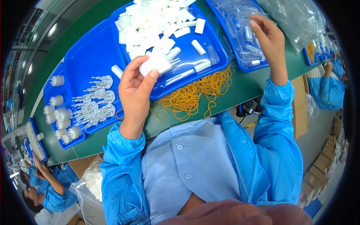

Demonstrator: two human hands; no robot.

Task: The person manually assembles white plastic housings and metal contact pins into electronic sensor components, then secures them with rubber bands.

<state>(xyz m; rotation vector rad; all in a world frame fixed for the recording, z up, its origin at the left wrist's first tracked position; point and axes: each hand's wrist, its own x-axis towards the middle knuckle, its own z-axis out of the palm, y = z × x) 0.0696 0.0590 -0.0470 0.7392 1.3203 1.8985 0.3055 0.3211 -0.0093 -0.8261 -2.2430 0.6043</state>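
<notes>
My left hand (138,90) is closed around a white part (156,64), held between thumb and fingers over the front of a blue tray. Thin clear prongs stick out from the part's right side. White foam blocks (150,22) are heaped in that tray (221,56), several lying loose near its front. My right hand (270,39) is over another blue tray (245,68) of clear plastic pieces (243,45). Its thumb and forefinger are pinched together at the tips; whatever is between them is too transparent to make out.
Yellow rubber bands (191,93) lie piled on the green table (157,125) by its near edge. At left, a blue tray (90,48) holds clear pronged parts (99,101) and banded bundles (62,116). A plastic bag (296,18) lies far right. Co-workers (56,183) sit at both sides.
</notes>
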